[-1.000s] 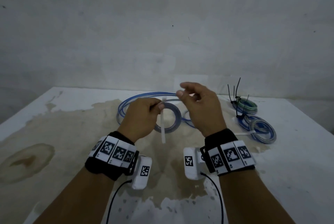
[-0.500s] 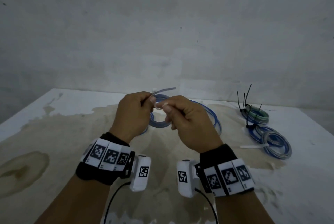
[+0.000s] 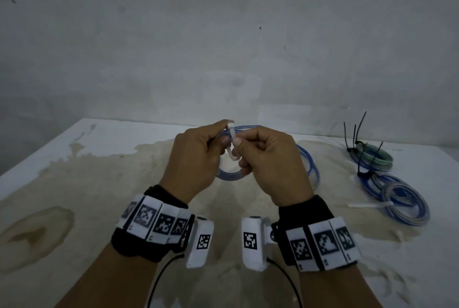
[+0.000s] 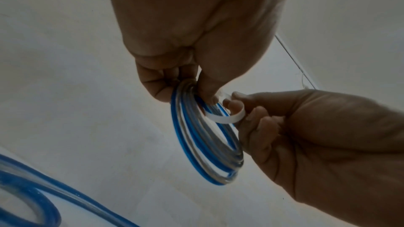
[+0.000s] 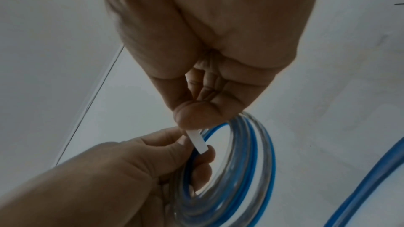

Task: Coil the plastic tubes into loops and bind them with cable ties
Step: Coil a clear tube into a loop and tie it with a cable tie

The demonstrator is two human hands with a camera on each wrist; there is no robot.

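A small coil of blue and clear plastic tube (image 3: 228, 174) (image 4: 207, 144) (image 5: 240, 170) hangs above the table between both hands. My left hand (image 3: 222, 137) (image 4: 186, 92) grips the coil's top with fingers and thumb, and also holds the head end of a white cable tie (image 3: 232, 145) (image 4: 227, 118) (image 5: 197, 140). The tie curves in a half loop around the coil's strands. My right hand (image 3: 238, 145) (image 5: 188, 123) pinches the tie's other end between thumb and forefinger, close against the left fingers.
The tube's loose length (image 3: 310, 166) (image 5: 371, 179) trails over the stained white table (image 3: 74, 183) behind the hands. Two bound coils (image 3: 372, 158) (image 3: 402, 198) with black ties lie at the right, a spare white tie (image 3: 367, 205) beside them. A wall stands close behind.
The tie hung straight down from the left hand a second ago. The right hand has come in, taken its free end and bent it into a loop round the coil; both hands rose slightly.
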